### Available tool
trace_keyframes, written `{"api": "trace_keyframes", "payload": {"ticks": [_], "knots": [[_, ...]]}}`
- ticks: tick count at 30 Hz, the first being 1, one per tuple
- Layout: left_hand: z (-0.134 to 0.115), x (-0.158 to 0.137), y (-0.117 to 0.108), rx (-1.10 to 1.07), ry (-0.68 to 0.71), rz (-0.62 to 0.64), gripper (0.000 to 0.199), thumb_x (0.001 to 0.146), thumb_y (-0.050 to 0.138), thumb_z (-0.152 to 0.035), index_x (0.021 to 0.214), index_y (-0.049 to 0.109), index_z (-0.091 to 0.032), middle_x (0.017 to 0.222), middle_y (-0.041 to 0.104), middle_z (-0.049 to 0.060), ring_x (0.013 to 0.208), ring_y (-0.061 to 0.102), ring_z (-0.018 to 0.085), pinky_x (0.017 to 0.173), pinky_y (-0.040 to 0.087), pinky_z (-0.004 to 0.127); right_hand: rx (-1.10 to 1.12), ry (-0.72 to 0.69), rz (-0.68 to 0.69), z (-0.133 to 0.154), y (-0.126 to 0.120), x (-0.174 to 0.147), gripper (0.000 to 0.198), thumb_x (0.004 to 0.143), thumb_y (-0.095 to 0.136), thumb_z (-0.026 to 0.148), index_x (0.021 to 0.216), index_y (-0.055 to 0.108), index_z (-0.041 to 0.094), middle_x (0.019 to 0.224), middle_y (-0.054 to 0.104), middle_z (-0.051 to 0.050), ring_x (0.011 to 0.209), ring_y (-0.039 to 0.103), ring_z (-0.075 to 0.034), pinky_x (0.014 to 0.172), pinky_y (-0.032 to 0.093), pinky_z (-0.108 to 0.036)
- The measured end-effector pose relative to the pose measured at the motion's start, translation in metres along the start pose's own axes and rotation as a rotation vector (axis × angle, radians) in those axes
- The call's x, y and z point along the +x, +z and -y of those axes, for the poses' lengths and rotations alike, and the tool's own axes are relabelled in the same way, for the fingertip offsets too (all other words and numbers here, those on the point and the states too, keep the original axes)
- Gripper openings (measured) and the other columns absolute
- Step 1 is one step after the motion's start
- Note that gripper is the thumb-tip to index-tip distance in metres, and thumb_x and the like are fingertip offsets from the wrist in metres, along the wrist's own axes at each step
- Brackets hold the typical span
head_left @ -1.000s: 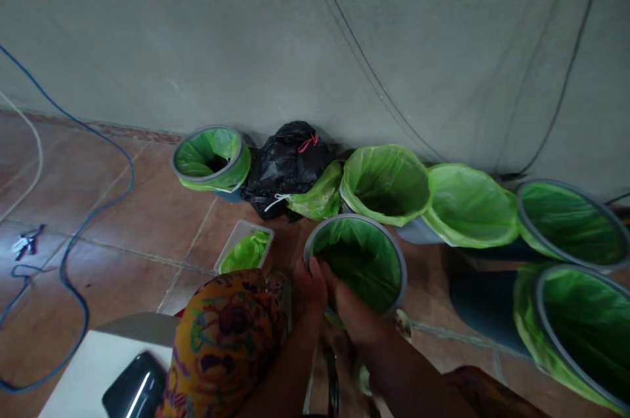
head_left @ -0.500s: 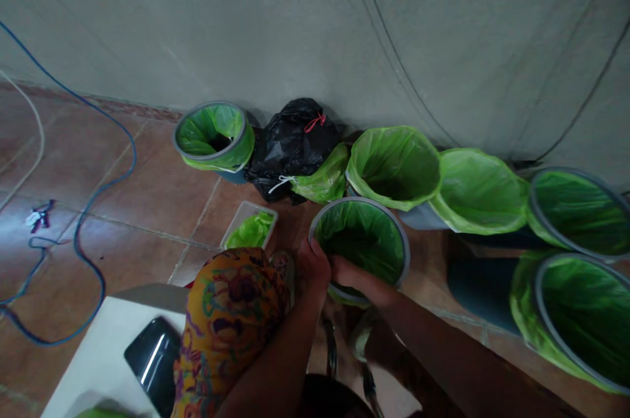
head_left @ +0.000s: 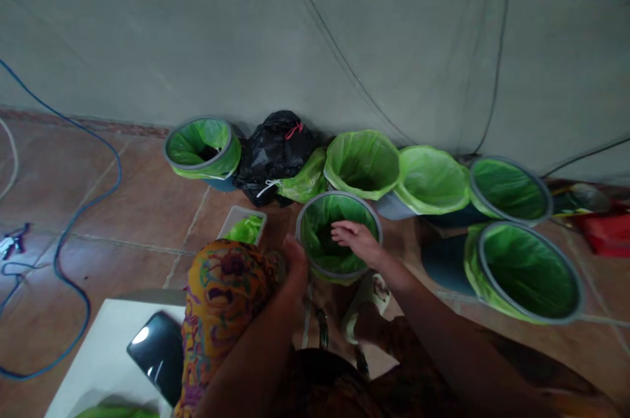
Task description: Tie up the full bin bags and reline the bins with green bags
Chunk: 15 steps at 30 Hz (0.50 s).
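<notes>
A trash bin (head_left: 378, 224) with a grey ring rim and a green liner bag (head_left: 315, 221) stands on the floor in front of me. Over its mouth is my right hand (head_left: 358, 242), fingers stretched out and holding nothing. My left hand (head_left: 295, 262) is at the bin's left side, close to the rim; it looks open, though its fingers show only in part. Whether it touches the bin I cannot tell. Left of the bin lies a clear plastic tub (head_left: 231, 214) with folded green bags (head_left: 245, 229) in it.
Several more bins with green liners stand near the wall, one (head_left: 531, 273) tipped at right. A tied black bag (head_left: 275, 149) and a tied green bag (head_left: 308, 178) sit behind. A phone (head_left: 156, 352) lies on a white surface (head_left: 98, 352). A blue cable (head_left: 73, 214) crosses the floor.
My right hand has moved from the near rim up over the bin's mouth, its fingers now extended. My left hand has shifted left along the bin's side. The camera view has tilted up.
</notes>
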<state>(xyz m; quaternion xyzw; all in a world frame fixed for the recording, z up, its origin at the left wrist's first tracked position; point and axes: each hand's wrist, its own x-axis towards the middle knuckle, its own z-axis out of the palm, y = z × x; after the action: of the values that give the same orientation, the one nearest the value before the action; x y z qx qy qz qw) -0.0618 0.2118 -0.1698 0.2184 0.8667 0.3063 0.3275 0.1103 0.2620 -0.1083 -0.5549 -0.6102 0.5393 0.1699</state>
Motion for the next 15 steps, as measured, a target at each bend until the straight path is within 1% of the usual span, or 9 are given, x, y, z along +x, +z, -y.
{"api": "trace_keyframes", "payload": {"ticks": [2,3,5,7,9,11,12,13,15], "knots": [[0.001,-0.011,-0.006,-0.037,-0.090,0.049,0.040,0.097,0.026,-0.026,0.087,0.063,-0.015,0.102,0.070,0.013,0.094,0.066,0.019,0.080,0.050,0.028,-0.172,0.062,-0.262,-0.005,-0.009,-0.017,0.034,0.092,0.045,0.028,0.118,0.065,0.017,0.110,0.071,-0.010,0.094,0.068,-0.019,0.086,0.050,-0.031],[0.002,-0.019,-0.010,-0.052,-0.095,0.078,0.038,0.097,0.028,-0.027,0.089,0.063,-0.015,0.105,0.070,0.013,0.096,0.066,0.020,0.080,0.051,0.029,-0.283,0.092,-0.363,-0.010,-0.011,-0.026,0.033,0.091,0.045,0.025,0.116,0.066,0.017,0.111,0.071,-0.011,0.098,0.066,-0.020,0.089,0.049,-0.032],[0.004,-0.036,-0.017,-0.045,-0.054,0.144,0.034,0.096,0.032,-0.027,0.092,0.064,-0.016,0.106,0.070,0.014,0.097,0.067,0.022,0.081,0.052,0.031,-0.466,0.128,-0.471,-0.022,-0.007,-0.042,0.034,0.088,0.046,0.020,0.114,0.066,0.017,0.113,0.069,-0.012,0.106,0.062,-0.024,0.096,0.044,-0.035],[0.004,-0.052,-0.026,0.008,0.021,0.147,0.027,0.092,0.041,-0.025,0.099,0.064,-0.014,0.109,0.069,0.016,0.102,0.066,0.025,0.086,0.053,0.034,-0.557,0.122,-0.552,-0.034,0.001,-0.053,0.037,0.084,0.048,0.018,0.118,0.064,0.016,0.119,0.066,-0.014,0.113,0.057,-0.028,0.100,0.041,-0.040],[0.000,-0.064,-0.036,0.063,0.158,0.092,0.031,0.087,0.049,-0.022,0.115,0.059,-0.012,0.122,0.064,0.018,0.117,0.059,0.026,0.098,0.048,0.038,-0.534,0.139,-0.696,-0.044,0.010,-0.056,0.046,0.081,0.052,0.019,0.126,0.058,0.011,0.125,0.060,-0.020,0.118,0.053,-0.032,0.100,0.040,-0.043],[-0.009,-0.072,-0.043,0.108,0.393,0.060,0.045,0.085,0.051,-0.020,0.129,0.051,-0.012,0.133,0.057,0.017,0.128,0.051,0.025,0.108,0.041,0.039,-0.410,0.234,-0.841,-0.052,0.013,-0.054,0.054,0.080,0.055,0.024,0.130,0.053,0.002,0.127,0.056,-0.028,0.119,0.052,-0.036,0.098,0.041,-0.044],[-0.015,-0.075,-0.044,0.132,0.522,0.099,0.047,0.085,0.050,-0.020,0.132,0.049,-0.014,0.134,0.056,0.015,0.130,0.049,0.024,0.111,0.038,0.039,-0.325,0.300,-0.863,-0.056,0.013,-0.052,0.055,0.081,0.055,0.027,0.129,0.053,0.000,0.123,0.058,-0.030,0.117,0.054,-0.036,0.096,0.044,-0.044],[-0.021,-0.078,-0.042,0.159,0.643,0.169,0.046,0.086,0.049,-0.021,0.132,0.050,-0.015,0.134,0.057,0.014,0.130,0.049,0.023,0.112,0.037,0.038,-0.235,0.361,-0.840,-0.060,0.011,-0.050,0.053,0.082,0.054,0.029,0.126,0.056,0.000,0.118,0.062,-0.029,0.113,0.058,-0.036,0.092,0.046,-0.042],[-0.035,-0.081,-0.030,0.208,0.777,0.362,0.045,0.088,0.047,-0.023,0.132,0.052,-0.016,0.134,0.057,0.013,0.129,0.050,0.021,0.113,0.037,0.037,-0.075,0.424,-0.714,-0.069,0.009,-0.047,0.042,0.086,0.048,0.032,0.114,0.065,0.005,0.103,0.070,-0.024,0.102,0.066,-0.033,0.081,0.051,-0.037]]}}
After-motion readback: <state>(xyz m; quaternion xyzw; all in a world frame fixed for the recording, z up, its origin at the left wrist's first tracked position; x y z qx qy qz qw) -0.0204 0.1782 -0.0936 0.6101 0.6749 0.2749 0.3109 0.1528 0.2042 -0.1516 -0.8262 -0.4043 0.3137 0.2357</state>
